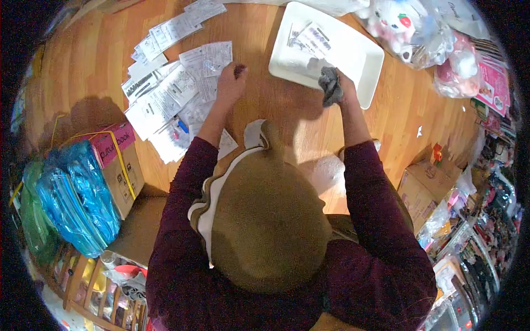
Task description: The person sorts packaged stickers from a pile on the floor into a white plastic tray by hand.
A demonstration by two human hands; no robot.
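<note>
Surface: wooden worktop (265,105).
Right hand (343,85): grip clamped on a grey cloth (330,85), at the white tray's (361,60) near edge.
Left hand (231,80): fingers pinched on something small and dark, beside scattered paper slips (165,91).
Around: bagged plush toys (411,27), cardboard box (124,165).

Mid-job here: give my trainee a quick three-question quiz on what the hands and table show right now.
1. True or false: the right hand holds a grey cloth at the white tray.
2. What lies spread on the table left of the left hand? A) paper slips B) plates C) tools
3. Fill in: the blue plastic bags sit beside a cardboard ____.

Key: 1 true; 2 A, paper slips; 3 box.
</note>
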